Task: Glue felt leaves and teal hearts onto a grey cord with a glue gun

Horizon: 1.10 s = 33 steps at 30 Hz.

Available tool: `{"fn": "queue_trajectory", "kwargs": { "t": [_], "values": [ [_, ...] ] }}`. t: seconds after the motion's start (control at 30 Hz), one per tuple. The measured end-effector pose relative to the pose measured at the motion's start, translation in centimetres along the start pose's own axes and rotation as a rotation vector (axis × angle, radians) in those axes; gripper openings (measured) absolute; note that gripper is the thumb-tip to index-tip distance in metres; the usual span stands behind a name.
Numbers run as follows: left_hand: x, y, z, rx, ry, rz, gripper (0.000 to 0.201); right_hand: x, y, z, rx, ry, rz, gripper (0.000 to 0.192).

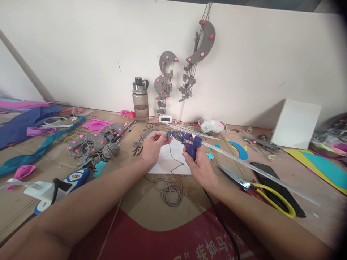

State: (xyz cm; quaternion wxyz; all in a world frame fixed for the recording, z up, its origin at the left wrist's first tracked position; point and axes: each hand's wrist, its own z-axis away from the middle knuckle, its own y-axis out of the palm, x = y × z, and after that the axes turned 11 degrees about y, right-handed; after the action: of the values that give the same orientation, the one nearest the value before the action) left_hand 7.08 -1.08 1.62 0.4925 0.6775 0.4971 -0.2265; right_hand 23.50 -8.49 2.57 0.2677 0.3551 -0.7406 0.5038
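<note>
My right hand [201, 168] is wrapped round the handle of a blue hot glue gun [189, 142], its nozzle pointing left. A long clear glue stick [244, 162] sticks out of the gun's back end. Right at the nozzle, my left hand [154, 145] pinches a small blue piece [168, 134], too small to make out fully. From these fingers a grey cord [172, 155] hangs down to a loose coil [171, 193] on the cardboard. Beneath both hands lies a white sheet of paper [168, 164].
Yellow-handled scissors [271, 196] lie over a black phone [267, 173] at the right. Grey felt pieces with pink dots [89, 142] and a blue-white tool [72, 180] are at the left. A water bottle [141, 104] stands by the wall, near hanging grey moon ornaments [207, 41].
</note>
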Motion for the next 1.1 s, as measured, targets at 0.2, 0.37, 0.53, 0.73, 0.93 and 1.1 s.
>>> {"fn": "queue_trajectory", "kwargs": {
  "t": [0.2,0.37,0.53,0.73,0.93,1.1],
  "values": [
    [0.0,-0.02,0.02,0.005,0.005,0.025,0.025,-0.01,0.0,-0.05,-0.009,0.01,-0.018,0.027],
    [0.08,-0.02,0.04,0.0,0.011,0.023,0.024,-0.17,0.04,-0.13,-0.009,0.009,-0.016,0.027],
    [0.23,-0.08,-0.01,0.003,0.012,0.022,0.024,-0.1,0.11,0.05,-0.005,0.003,-0.006,0.029],
    [0.38,-0.18,-0.07,-0.001,0.012,0.027,0.024,-0.09,0.22,0.15,0.0,-0.002,0.002,0.031],
    [0.15,-0.04,0.02,0.002,0.003,0.021,0.026,-0.25,0.26,0.12,0.001,0.026,-0.005,0.031],
    [0.08,-0.02,0.03,-0.009,0.0,0.006,0.025,-0.03,0.29,0.22,0.018,0.008,-0.002,0.03]
  ]
}}
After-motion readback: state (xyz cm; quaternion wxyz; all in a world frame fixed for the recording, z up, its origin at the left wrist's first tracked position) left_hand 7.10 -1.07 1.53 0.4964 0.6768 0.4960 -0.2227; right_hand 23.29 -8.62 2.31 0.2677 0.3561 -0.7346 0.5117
